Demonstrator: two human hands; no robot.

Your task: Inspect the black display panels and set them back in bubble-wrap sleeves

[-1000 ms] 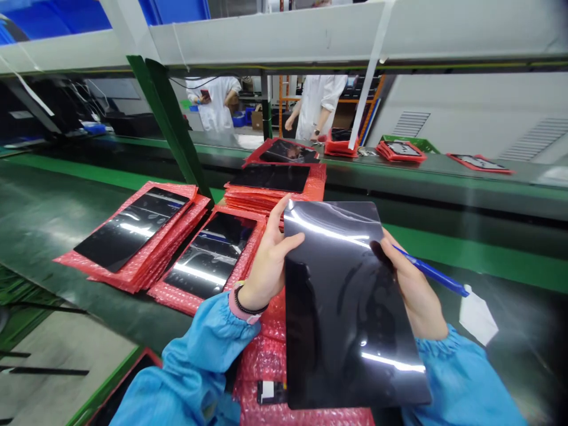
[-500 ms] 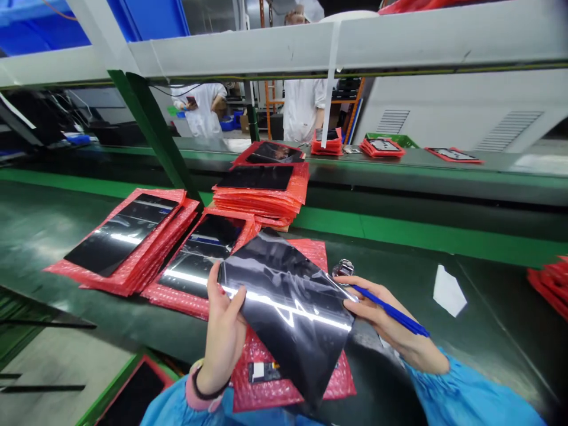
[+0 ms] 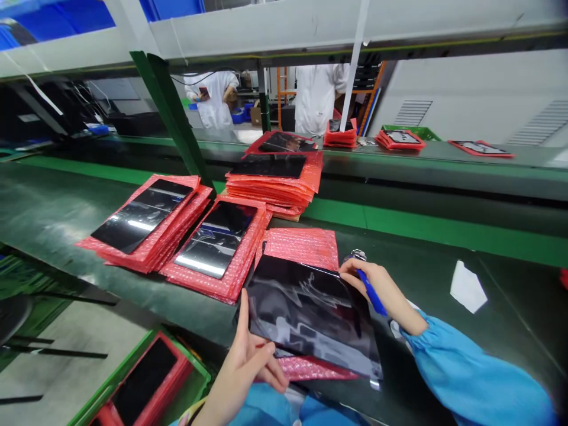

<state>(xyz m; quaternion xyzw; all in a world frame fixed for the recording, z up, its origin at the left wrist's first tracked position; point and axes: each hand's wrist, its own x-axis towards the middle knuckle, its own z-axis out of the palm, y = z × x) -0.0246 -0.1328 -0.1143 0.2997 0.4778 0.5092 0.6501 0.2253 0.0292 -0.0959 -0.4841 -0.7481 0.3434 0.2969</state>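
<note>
A glossy black panel [image 3: 310, 313] lies nearly flat over a red bubble-wrap sheet [image 3: 302, 247] on the green bench. My left hand [image 3: 248, 358] grips its near left edge, thumb up along the side and fingers curled under. My right hand [image 3: 377, 284] pinches the far right corner and also holds a blue pen [image 3: 370, 294]. Blue sleeves cover both my arms.
Stacks of red bubble-wrap with black panels on top sit at left [image 3: 142, 222], centre [image 3: 217, 248] and behind [image 3: 273, 180]. A white paper scrap [image 3: 465, 287] lies to the right. A green bin [image 3: 146, 378] stands below. Two people in white coats [image 3: 317, 94] stand beyond the conveyor.
The panel has gone from held upright before me to lowered almost flat onto the red bubble-wrap. Both hands came down with it; the left slid to the near edge.
</note>
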